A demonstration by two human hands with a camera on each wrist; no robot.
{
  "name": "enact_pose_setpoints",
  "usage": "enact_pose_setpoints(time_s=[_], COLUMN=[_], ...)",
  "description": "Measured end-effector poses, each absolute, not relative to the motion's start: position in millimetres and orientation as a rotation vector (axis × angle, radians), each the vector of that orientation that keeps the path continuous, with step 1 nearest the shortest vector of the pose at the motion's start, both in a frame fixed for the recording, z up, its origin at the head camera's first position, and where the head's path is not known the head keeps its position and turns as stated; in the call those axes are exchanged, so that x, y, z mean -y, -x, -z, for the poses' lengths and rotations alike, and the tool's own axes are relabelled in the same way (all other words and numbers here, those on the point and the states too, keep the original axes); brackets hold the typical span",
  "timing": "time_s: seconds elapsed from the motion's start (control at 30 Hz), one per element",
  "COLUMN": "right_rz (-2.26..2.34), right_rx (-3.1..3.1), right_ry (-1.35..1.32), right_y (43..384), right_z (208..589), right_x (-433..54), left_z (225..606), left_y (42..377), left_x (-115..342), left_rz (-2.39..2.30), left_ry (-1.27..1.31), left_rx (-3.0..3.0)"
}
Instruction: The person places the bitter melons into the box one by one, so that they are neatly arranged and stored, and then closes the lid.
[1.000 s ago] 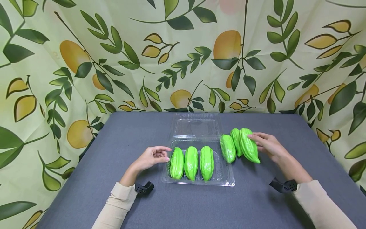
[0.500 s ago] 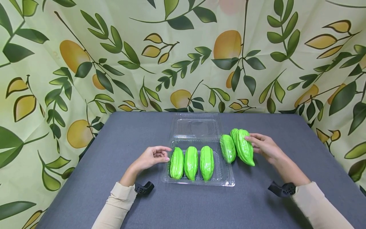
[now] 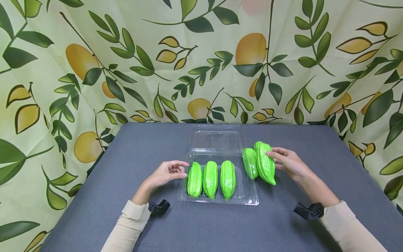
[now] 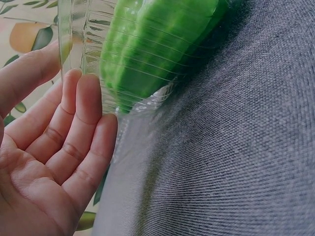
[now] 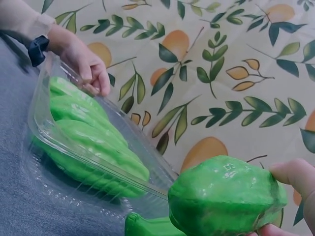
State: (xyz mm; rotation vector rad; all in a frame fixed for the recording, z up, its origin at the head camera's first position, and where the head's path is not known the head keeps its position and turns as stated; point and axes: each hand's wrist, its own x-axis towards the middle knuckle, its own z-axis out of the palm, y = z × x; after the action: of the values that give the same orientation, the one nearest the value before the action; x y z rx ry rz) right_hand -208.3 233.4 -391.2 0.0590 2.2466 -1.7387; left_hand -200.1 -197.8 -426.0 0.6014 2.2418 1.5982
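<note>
My right hand (image 3: 290,161) holds a green ribbed bitter melon (image 3: 265,164) between thumb and fingers, its pointed end toward me. Close by lies another bitter melon (image 3: 249,162), seen through the right wall of a clear plastic container (image 3: 220,201). Behind the held one, the tip of a further bitter melon (image 3: 257,144) peeks out, mostly hidden. Three more stand in a row inside the container: left (image 3: 195,180), middle (image 3: 210,179) and right (image 3: 228,179). With thumb and index finger my left hand (image 3: 168,173) pinches the container's left rim (image 4: 74,29); its other fingers curl loosely.
The container's hinged lid (image 3: 217,138) lies folded back toward the rear of the grey cloth-covered table (image 3: 157,224). A leaf-and-fruit patterned curtain (image 3: 201,70) hangs behind it. Each wrist wears a black band, the left band (image 3: 158,207) and the right band (image 3: 310,211).
My right hand has moved left and slightly toward me with the bitter melon, which now covers most of the one behind it. The left hand stays at the rim.
</note>
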Motion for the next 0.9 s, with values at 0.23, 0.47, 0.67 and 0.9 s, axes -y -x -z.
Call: enact_pose_setpoints(time_s=[0.23, 0.47, 0.67, 0.9], right_rz=[1.727, 1.724, 1.742, 1.711], right_rx=[-2.243, -2.243, -2.223, -2.225], right_ry=[-0.048, -0.039, -0.025, -0.034], right_y=[206.6, 206.4, 206.0, 202.1], right_z=[390.9, 392.4, 394.5, 393.7], right_x=[-228.8, -225.8, -223.1, -217.5], left_z=[426.1, 427.1, 428.2, 427.7], left_y=[200.3, 200.8, 201.2, 201.2], left_x=[197.6, 197.1, 197.3, 196.7], left_rz=[-1.601, -1.606, -1.605, -1.599], left_ry=[-0.591, -0.600, -0.587, -0.580], left_rx=[-2.237, -2.241, -2.251, -2.259])
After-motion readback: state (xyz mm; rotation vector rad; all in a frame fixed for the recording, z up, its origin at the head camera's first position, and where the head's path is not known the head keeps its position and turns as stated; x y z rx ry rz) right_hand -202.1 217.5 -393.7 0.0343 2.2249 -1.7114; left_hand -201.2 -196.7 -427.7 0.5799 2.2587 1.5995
